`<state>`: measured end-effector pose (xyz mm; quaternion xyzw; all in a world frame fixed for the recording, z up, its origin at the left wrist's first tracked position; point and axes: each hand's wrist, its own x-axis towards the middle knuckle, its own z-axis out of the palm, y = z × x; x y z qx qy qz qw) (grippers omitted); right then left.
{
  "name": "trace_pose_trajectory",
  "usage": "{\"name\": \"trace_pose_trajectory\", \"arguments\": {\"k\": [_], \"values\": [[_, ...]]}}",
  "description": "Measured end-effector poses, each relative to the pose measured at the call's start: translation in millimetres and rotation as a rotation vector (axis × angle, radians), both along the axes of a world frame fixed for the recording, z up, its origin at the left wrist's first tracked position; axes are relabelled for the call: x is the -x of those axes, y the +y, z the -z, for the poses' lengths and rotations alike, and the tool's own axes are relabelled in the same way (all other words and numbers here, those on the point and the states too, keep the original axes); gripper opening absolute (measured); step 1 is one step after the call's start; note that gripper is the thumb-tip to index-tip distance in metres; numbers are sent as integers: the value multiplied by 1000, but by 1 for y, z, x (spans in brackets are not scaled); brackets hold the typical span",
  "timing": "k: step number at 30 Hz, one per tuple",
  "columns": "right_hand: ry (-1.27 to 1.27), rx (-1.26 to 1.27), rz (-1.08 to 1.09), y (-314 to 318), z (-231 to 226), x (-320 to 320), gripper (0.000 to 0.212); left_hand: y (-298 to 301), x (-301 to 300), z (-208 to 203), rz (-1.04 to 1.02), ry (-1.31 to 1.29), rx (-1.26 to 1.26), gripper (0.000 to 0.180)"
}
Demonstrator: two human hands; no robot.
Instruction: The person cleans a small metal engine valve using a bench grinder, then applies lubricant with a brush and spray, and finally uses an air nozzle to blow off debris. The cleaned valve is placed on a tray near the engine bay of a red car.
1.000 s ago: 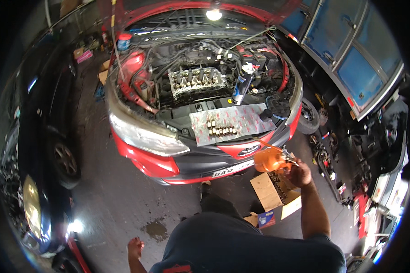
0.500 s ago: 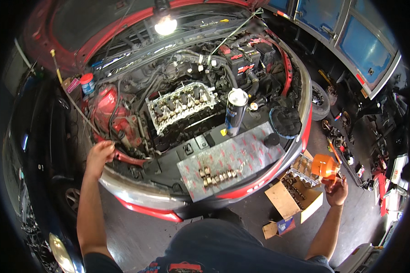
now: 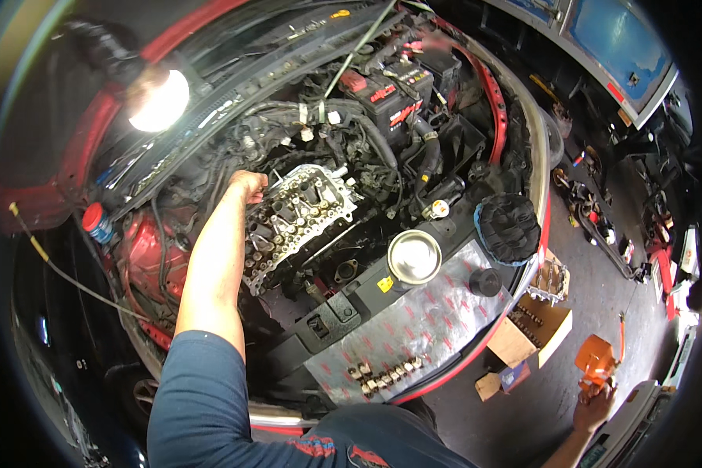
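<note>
My left hand reaches across the engine bay to the far left edge of the metal cylinder head. Its fingers are curled closed, and anything in them is hidden. Low at the right, away from the car, my right hand grips an orange oil can with a thin spout. On a silver sheet along the car's front lies a row of small metal engine parts. A spray can stands behind the sheet, seen mostly from above.
A lit work lamp hangs from the raised hood. A black round cap and a dark bundle lie at the sheet's right. Open cardboard boxes with metal parts sit on the floor. The battery is at the back.
My left hand has moved from the car's left front edge over to the cylinder head. My right hand has lowered and shifted right with the oil can. The view has tilted and come closer.
</note>
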<state>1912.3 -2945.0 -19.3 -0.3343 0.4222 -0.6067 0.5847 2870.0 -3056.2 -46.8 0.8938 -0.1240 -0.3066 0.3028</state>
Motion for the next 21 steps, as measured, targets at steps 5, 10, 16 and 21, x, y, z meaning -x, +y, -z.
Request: {"name": "trace_pose_trajectory", "arguments": {"k": [5,10,16,21], "values": [[105,-190,298,23,-14,-15,38,-33,-33,78,48,137,-219,20],[77,-311,626,-2,-21,-44,37,-45,-32,98,200,45,-441,22],[30,-209,450,-18,-22,-58,35,-47,-20,87,239,2,-488,27],[42,-247,458,-21,-18,-67,37,-43,-9,74,332,-86,-441,36]]}}
